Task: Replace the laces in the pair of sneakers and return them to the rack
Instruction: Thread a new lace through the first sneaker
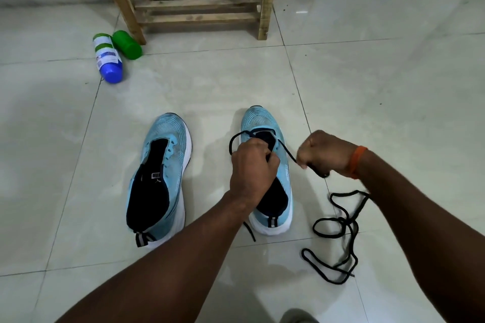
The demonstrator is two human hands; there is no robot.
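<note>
I look down on a pale tiled floor [367,73], and at the far wall stands the wooden rack [199,8], its low slats bare. Both forearms reach forward from the bottom edge, the left one crossing toward the middle.

Two light-blue sneakers stand side by side, toes pointing to the rack and well apart from it. The unlaced sneaker [162,165] is on the left side, its dark tongue open. The second sneaker [262,118] is just right of it, partly under the hands.

The left hand [253,165] is bent down over the tongue of this second sneaker, fingers curled, gripping the black lace [236,139] there. The lace makes a loop across the front eyelets and runs out to the right hand [325,152], which is closed as a fist around it, beside the shoe, knuckles forward.

A loose lace [341,231] lies tangled on the floor under the right wrist; whether it joins the held one, I cannot tell.

Near the rack's left leg lie a white bottle [107,57] with a blue cap and a green bottle [127,44], touching. An orange wristband [357,162] sits on the right wrist.
</note>
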